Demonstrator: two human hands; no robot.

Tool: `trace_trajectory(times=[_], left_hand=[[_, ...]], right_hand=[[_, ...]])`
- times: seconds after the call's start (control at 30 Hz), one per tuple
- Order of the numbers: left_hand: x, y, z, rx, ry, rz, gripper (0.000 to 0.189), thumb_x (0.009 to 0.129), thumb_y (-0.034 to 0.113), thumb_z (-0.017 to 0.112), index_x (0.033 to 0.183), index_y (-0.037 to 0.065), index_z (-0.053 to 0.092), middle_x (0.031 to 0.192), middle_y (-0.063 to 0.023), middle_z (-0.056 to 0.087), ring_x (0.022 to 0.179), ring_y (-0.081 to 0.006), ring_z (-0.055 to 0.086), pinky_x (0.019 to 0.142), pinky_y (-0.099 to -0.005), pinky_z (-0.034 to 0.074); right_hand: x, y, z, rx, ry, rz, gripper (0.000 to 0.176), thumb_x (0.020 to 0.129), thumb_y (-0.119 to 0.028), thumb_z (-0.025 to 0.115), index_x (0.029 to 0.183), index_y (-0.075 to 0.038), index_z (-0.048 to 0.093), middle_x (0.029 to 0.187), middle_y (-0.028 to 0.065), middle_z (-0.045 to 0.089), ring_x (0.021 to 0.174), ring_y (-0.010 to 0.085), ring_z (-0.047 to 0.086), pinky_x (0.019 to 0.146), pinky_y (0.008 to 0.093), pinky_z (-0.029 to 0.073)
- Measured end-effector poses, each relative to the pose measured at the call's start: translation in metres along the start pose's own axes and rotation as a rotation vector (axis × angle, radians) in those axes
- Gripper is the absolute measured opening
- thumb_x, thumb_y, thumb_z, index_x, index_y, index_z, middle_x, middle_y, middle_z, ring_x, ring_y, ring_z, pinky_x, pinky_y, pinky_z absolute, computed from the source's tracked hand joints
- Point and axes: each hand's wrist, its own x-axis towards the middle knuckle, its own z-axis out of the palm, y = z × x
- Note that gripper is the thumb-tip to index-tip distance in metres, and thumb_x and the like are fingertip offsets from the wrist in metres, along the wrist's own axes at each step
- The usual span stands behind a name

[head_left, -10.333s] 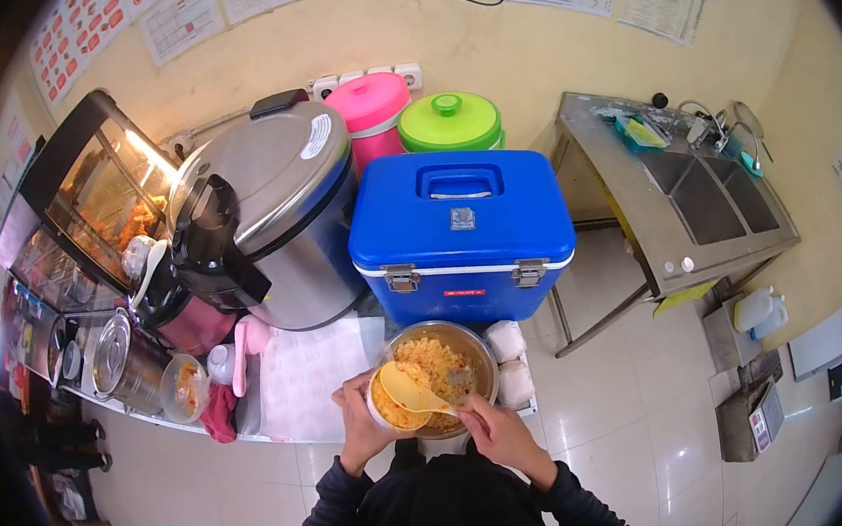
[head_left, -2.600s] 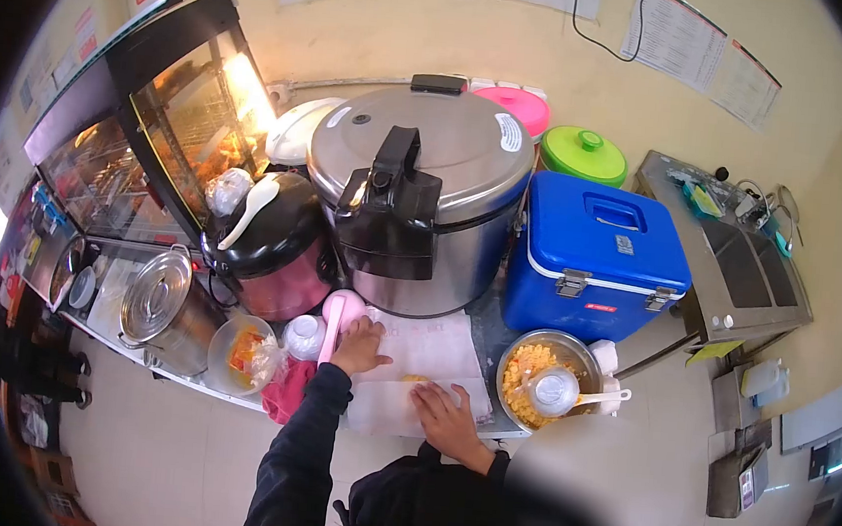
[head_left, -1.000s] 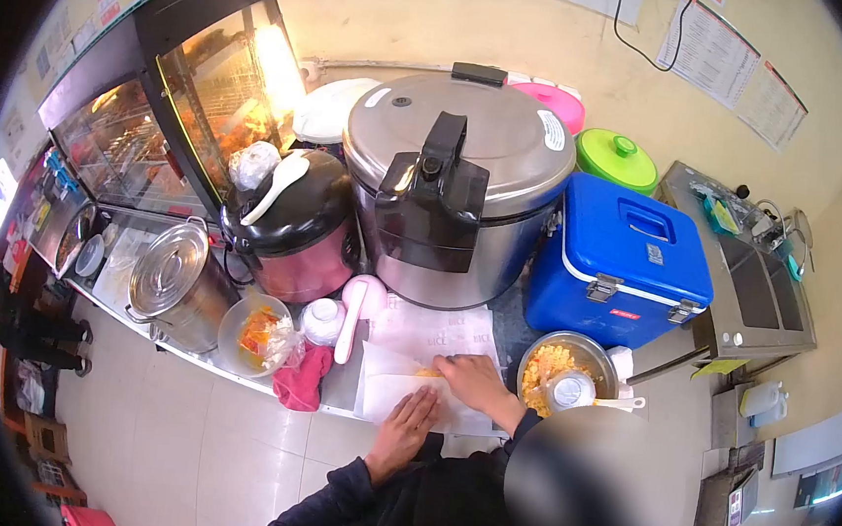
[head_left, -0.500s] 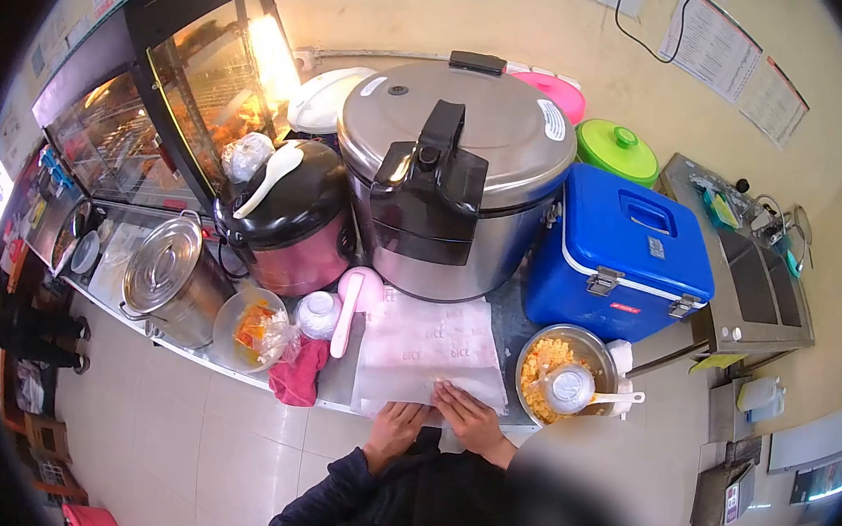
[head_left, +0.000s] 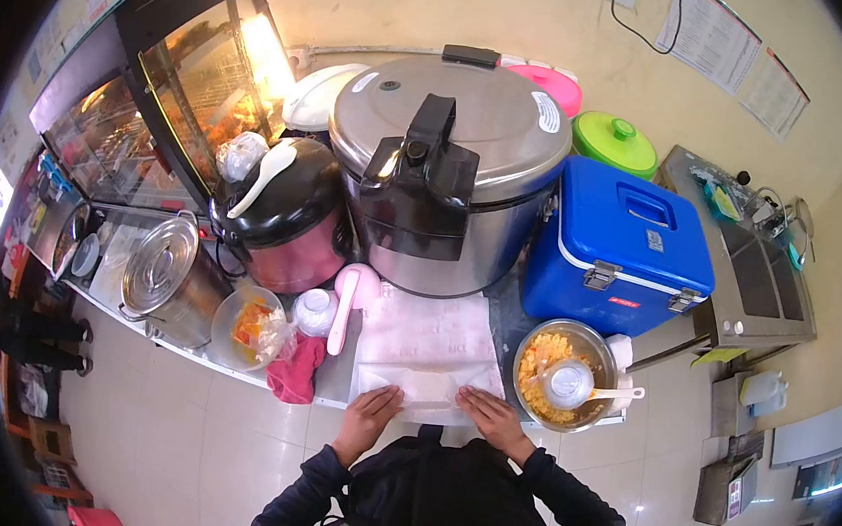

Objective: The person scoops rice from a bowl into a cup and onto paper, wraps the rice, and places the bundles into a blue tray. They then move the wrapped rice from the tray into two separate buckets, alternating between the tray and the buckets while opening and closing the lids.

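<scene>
Looking down, head view: we see both our hands at the counter's near edge, straight in front of the big steel cooker point(head_left: 448, 166).
Left hand point(head_left: 367, 415): fingers stretched out close together, tips pressed flat on the left end of the folded paper parcel point(head_left: 421, 389); nothing is gripped.
Right hand point(head_left: 490, 417): fingers likewise laid flat and narrow on the parcel's right end.
Parcel's place: in front of the cooker, at the counter edge nearest us, lying between our two hands.
Loose paper sheets point(head_left: 425, 333): between the cooker's base and the parcel, spread flat.
Steel bowl point(head_left: 523, 350): in front of the cooker and off to its right, holding yellow rice, an upturned small cup point(head_left: 567, 381) and a spoon point(head_left: 618, 392).
Blue cooler point(head_left: 630, 245): just beside the cooker on its right.
Pink paddle point(head_left: 343, 306): at the cooker's front left.
Red cloth point(head_left: 292, 372): further front left of the cooker, near our left hand.
</scene>
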Motion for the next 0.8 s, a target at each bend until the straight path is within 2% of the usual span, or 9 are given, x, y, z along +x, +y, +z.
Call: trace_trajectory(times=[0.13,0.23,0.33,0.43,0.53,0.63,0.73,0.8], left_hand=[[0.007,-0.012,-0.007,-0.114,-0.063,-0.047,0.019,0.083,0.006,0.067,0.101,0.005,0.072,0.102,-0.0069,0.068,0.09,-0.0273,0.062,0.08,-0.0363,0.052],[0.02,-0.019,-0.011,-0.175,-0.108,-0.122,0.015,0.082,0.008,0.069,0.096,0.004,0.07,0.099,-0.0101,0.068,0.089,-0.0299,0.062,0.077,-0.0381,0.051],[0.032,-0.029,-0.005,-0.204,-0.168,-0.201,0.015,0.083,0.014,0.072,0.089,0.002,0.066,0.093,-0.0133,0.067,0.088,-0.033,0.063,0.075,-0.0415,0.05],[0.046,-0.048,-0.005,-0.393,-0.378,-0.4,0.028,0.079,0.026,0.078,0.087,0.003,0.064,0.089,-0.0147,0.065,0.087,-0.0348,0.063,0.074,-0.0437,0.049],[0.073,-0.053,-0.014,-0.254,-0.541,-0.503,0.039,0.071,0.034,0.082,0.09,0.006,0.064,0.088,-0.0128,0.066,0.089,-0.0342,0.064,0.074,-0.0429,0.049],[0.087,-0.051,-0.01,-0.018,-0.238,-0.162,0.046,0.061,0.036,0.086,0.091,0.008,0.065,0.088,-0.0106,0.068,0.093,-0.0335,0.064,0.075,-0.0427,0.05],[0.106,-0.057,-0.01,0.055,-0.413,-0.012,0.046,0.057,0.032,0.087,0.091,0.009,0.065,0.087,-0.0092,0.068,0.095,-0.0344,0.064,0.077,-0.044,0.05],[0.106,-0.065,0.001,-0.008,-0.48,-0.08,0.046,0.056,0.029,0.087,0.091,0.009,0.066,0.085,-0.0103,0.067,0.091,-0.0352,0.065,0.076,-0.0441,0.051]], right_hand=[[0.002,-0.002,0.003,0.128,0.063,0.157,0.031,0.084,-0.005,0.06,0.114,-0.007,0.066,0.121,0.0069,0.066,0.111,0.0258,0.064,0.091,0.0368,0.054],[0.016,-0.007,0.0,0.108,-0.001,0.285,0.022,0.085,-0.005,0.061,0.107,-0.007,0.063,0.109,0.0101,0.067,0.098,0.0297,0.065,0.081,0.041,0.054],[0.039,-0.012,-0.002,0.093,-0.11,0.54,0.023,0.087,-0.007,0.062,0.11,-0.007,0.058,0.101,0.0136,0.067,0.094,0.0322,0.065,0.077,0.0435,0.053],[0.062,-0.008,0.002,-0.002,-0.22,0.618,0.031,0.088,-0.009,0.063,0.118,-0.007,0.055,0.095,0.0146,0.066,0.092,0.0365,0.064,0.079,0.0453,0.053],[0.084,-0.001,0.015,-0.154,-0.307,0.651,0.04,0.081,-0.012,0.07,0.118,-0.008,0.056,0.098,0.0134,0.066,0.098,0.0368,0.064,0.08,0.0458,0.054],[0.101,-0.001,0.004,-0.371,-0.143,0.497,0.043,0.075,-0.014,0.075,0.115,-0.009,0.062,0.104,0.0123,0.067,0.106,0.0353,0.062,0.083,0.0474,0.053],[0.114,0.016,0.011,-0.352,-0.36,0.429,0.04,0.07,-0.016,0.079,0.107,-0.008,0.067,0.109,0.0109,0.065,0.11,0.0315,0.06,0.087,0.0489,0.051],[0.115,0.023,0.013,-0.301,-0.463,0.393,0.036,0.07,-0.017,0.078,0.104,-0.009,0.068,0.108,0.0092,0.064,0.106,0.0305,0.061,0.088,0.0501,0.05]])
